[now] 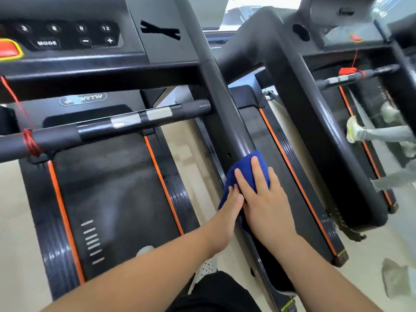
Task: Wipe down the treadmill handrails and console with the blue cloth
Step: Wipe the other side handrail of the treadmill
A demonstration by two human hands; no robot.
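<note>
A blue cloth (243,171) is wrapped over the black right handrail (227,122) of the treadmill, low on its slope. My right hand (263,199) lies flat on top of the cloth, fingers spread. My left hand (227,212) presses the cloth's left side against the rail, with its fingertips on the fabric. The console (72,37) with its buttons sits at the upper left. A cross handlebar (108,127) with silver sensors runs below it.
A second treadmill (315,122) stands close on the right, its handrail almost touching mine. A red safety cord (29,143) is wound on the cross handlebar. Another person's legs and shoes (371,134) are on the right treadmill. The belt (108,188) lies below.
</note>
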